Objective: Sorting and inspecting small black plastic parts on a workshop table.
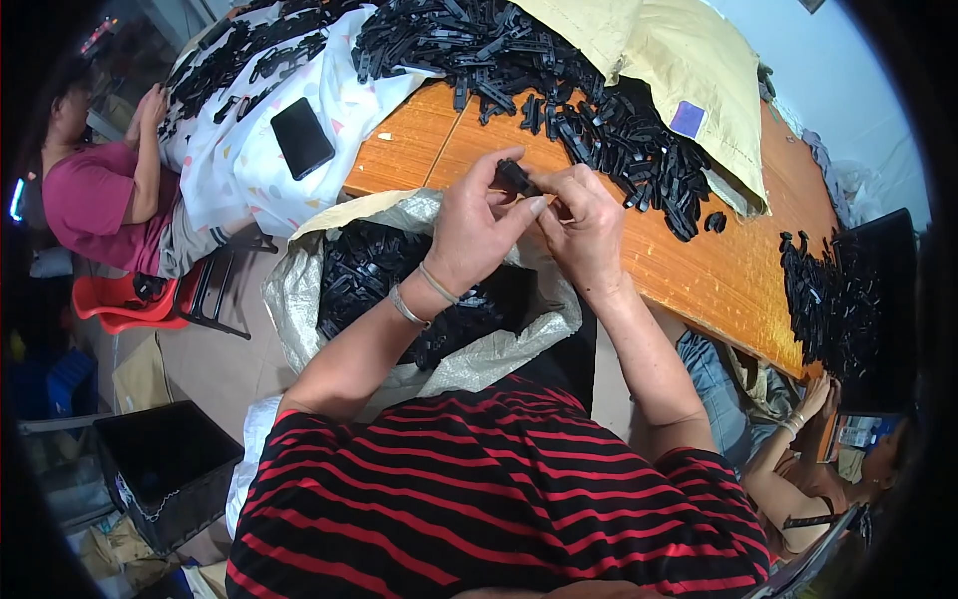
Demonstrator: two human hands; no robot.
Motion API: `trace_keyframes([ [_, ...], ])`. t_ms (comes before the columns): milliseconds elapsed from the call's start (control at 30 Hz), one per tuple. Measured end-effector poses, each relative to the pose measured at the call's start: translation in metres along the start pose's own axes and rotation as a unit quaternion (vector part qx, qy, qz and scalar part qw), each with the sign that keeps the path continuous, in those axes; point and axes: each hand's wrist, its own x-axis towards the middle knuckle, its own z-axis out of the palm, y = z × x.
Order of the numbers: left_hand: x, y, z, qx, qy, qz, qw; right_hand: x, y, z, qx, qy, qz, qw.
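Observation:
A small black plastic part (515, 178) is up between my two hands, over the table's near edge. The fingers and thumb of my left hand (469, 228) are closed round it. My right hand (585, 222) pinches at its near right end, and those fingertips partly cover it. Below my left wrist, an open woven sack (299, 290) is filled with many similar black parts (371, 275). Just beyond my hands, a heap of loose black parts (639, 150) lies on the orange-brown wooden table (404, 140).
Yellowish paper sacks (689, 60) and a purple phone (688, 119) lie at the back. Left are a dark tablet (302, 139) on a patterned sheet and a person in maroon (105, 205). Another person's hand (816, 395) touches parts at right. A black crate (170, 469) stands lower left.

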Motion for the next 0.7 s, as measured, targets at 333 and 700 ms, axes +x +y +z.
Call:
trace_keyframes([
  [333, -0.005, 0.008, -0.009, 0.123, -0.028, 0.014, 0.992, -0.006, 0.000, 0.006, 0.186, -0.088, 0.182, 0.962],
  [700, -0.010, 0.010, -0.005, 0.075, 0.011, 0.038, 0.996, -0.011, 0.007, 0.015, 0.220, -0.055, 0.130, 0.965],
])
